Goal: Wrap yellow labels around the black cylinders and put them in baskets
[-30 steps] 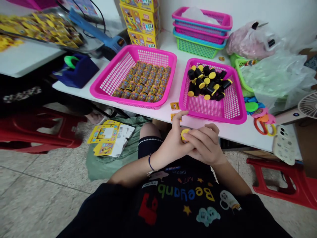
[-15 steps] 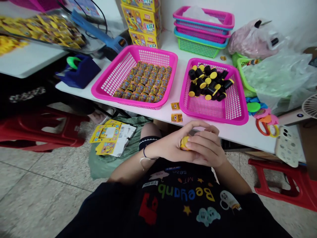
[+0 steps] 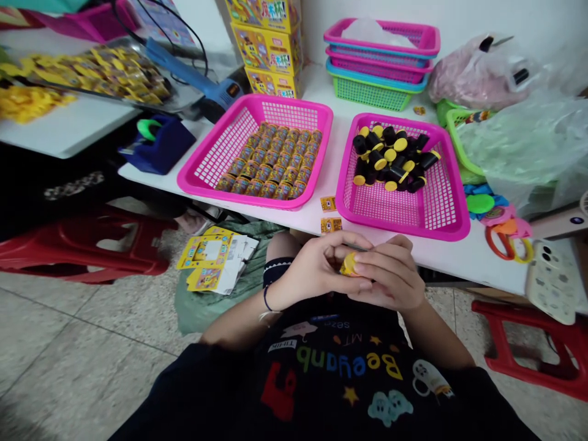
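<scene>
Both hands meet in front of the shirt, below the table's front edge. Between them is a small container with a yellow lid [image 3: 349, 264]. My left hand [image 3: 312, 269] wraps round it from the left, and my right hand [image 3: 392, 275] presses its fingers on it from the right. The container's lower part is hidden by the fingers. Two small yellow stickers [image 3: 331, 225] lie on the table edge just beyond. A pink basket [image 3: 190, 177] holds rows of labelled containers; another pink basket [image 3: 448, 229] holds a loose heap of black containers with yellow lids [image 3: 400, 144].
Stacked baskets [image 3: 372, 92] and yellow boxes [image 3: 271, 52] stand at the back. A blue tape dispenser [image 3: 158, 147] is at left, a phone [image 3: 551, 282] at the right corner. Plastic bags [image 3: 528, 138] crowd the right. Red stools [image 3: 542, 343] flank the seat.
The whole view has shifted slightly, moving things right and down. My hands still hold the container; the fingers of my left hand are bent differently around it.
</scene>
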`<state>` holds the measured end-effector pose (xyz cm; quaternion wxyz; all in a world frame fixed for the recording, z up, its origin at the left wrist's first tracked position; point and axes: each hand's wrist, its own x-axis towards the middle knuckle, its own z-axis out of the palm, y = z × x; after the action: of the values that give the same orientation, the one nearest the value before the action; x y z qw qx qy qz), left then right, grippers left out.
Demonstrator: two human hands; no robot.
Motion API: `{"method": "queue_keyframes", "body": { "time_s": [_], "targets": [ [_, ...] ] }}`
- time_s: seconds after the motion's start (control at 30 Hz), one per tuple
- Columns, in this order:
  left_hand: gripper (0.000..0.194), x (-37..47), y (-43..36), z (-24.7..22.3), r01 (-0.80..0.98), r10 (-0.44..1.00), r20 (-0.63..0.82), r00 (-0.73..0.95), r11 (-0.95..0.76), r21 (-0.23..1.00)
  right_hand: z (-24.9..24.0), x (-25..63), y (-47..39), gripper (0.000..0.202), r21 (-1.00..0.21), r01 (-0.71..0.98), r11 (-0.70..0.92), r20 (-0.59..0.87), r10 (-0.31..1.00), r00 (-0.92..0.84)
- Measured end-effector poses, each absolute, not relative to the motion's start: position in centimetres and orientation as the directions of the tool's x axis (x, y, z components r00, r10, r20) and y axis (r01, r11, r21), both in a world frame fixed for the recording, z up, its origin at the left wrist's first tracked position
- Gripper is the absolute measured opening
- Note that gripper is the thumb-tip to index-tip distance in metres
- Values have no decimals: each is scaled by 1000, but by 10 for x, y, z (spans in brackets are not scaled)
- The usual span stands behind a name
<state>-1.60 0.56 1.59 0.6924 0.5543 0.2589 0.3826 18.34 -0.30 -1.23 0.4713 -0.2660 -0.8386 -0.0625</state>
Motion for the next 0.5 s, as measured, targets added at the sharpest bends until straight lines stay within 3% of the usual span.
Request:
{"method": "queue_keyframes", "body": {
  "time_s": [0.2,0.3,0.4,0.5],
  "targets": [
    [66,-21,24,10,-203,622,-28,783,298,933,-10,183,-5,40,-189,475,860,803,414,-429],
    [70,-21,29,9,-177,610,-38,792,287,941,-7,176,0,38,-145,467,872,841,357,-406],
    [54,-25,27,15,-138,750,24,661,91,986,-10,171,7,43,-154,516,842,853,377,-360],
    [32,-38,29,32,102,855,171,490,-252,962,-15,179,9,65,-195,614,764,826,466,-317]
  ]
}}
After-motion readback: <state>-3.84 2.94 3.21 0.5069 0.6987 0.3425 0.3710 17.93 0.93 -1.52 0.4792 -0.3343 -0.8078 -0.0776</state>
